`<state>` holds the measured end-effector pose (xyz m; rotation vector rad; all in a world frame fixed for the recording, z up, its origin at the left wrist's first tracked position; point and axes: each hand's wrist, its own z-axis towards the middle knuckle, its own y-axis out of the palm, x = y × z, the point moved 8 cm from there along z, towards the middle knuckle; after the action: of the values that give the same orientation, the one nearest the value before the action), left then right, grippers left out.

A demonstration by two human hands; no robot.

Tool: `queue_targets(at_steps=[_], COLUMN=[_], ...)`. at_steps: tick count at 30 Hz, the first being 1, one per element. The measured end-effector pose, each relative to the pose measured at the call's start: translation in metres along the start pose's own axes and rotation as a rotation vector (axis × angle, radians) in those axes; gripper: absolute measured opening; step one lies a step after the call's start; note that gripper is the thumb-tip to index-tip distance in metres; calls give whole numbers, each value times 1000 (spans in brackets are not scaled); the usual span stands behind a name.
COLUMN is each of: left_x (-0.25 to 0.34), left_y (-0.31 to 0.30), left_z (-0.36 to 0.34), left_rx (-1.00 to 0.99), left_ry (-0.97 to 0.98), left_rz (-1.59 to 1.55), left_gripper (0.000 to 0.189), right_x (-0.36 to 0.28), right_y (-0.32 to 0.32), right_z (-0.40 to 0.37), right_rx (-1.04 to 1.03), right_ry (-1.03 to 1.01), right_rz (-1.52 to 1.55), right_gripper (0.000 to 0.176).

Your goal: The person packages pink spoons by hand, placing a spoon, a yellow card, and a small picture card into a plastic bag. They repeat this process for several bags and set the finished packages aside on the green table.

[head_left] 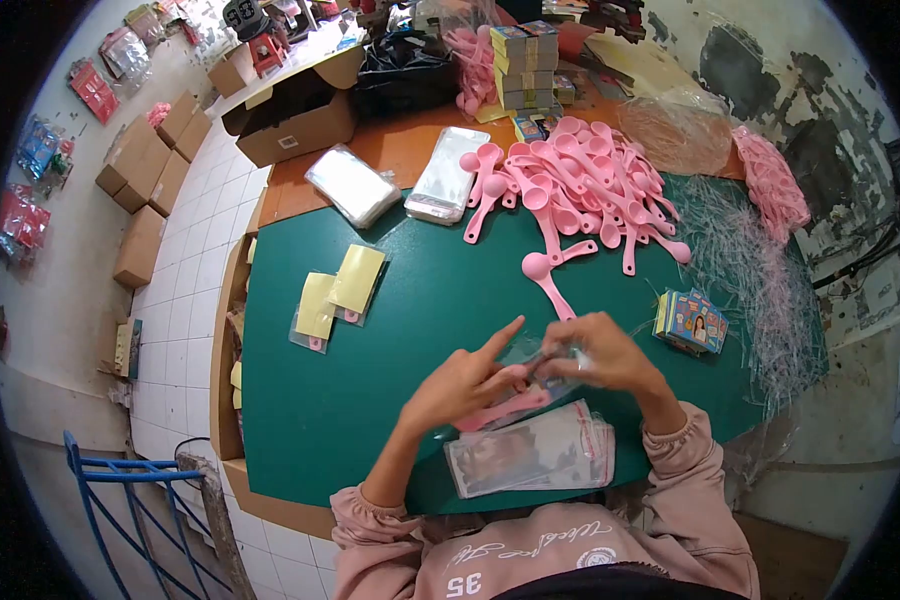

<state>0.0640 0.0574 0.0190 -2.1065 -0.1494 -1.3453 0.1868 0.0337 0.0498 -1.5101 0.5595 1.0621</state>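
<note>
Near the front edge of the green table, my left hand (465,383) and my right hand (602,355) meet at a clear plastic bag with a pink spoon (503,411) in it. My left index finger is stretched out while its thumb side presses on the bag. The fingers of my right hand are curled round the bag's upper end. Just below lies a stack of clear bags (525,455). Beyond my hands, a loose pink spoon (548,283) lies by the large pile of pink spoons (590,180).
Two packed bags with yellow cards (358,278) lie at the left. A stack of printed cards (692,322) sits at the right beside shredded plastic (755,290). Farther back are two bundles of clear bags (442,175), an open cardboard box (295,115) and stacked card bundles (525,68).
</note>
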Motion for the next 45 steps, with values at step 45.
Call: queue_targets(at_steps=[45], left_x=[-70], left_y=[6], left_z=[-25], left_rx=[411], left_ry=[-56], left_rz=[-690], left_gripper=[53], right_x=[-31], right_y=[80], right_z=[14], right_rx=[-51], right_ry=[-397], right_rz=[-282], right_gripper=[13])
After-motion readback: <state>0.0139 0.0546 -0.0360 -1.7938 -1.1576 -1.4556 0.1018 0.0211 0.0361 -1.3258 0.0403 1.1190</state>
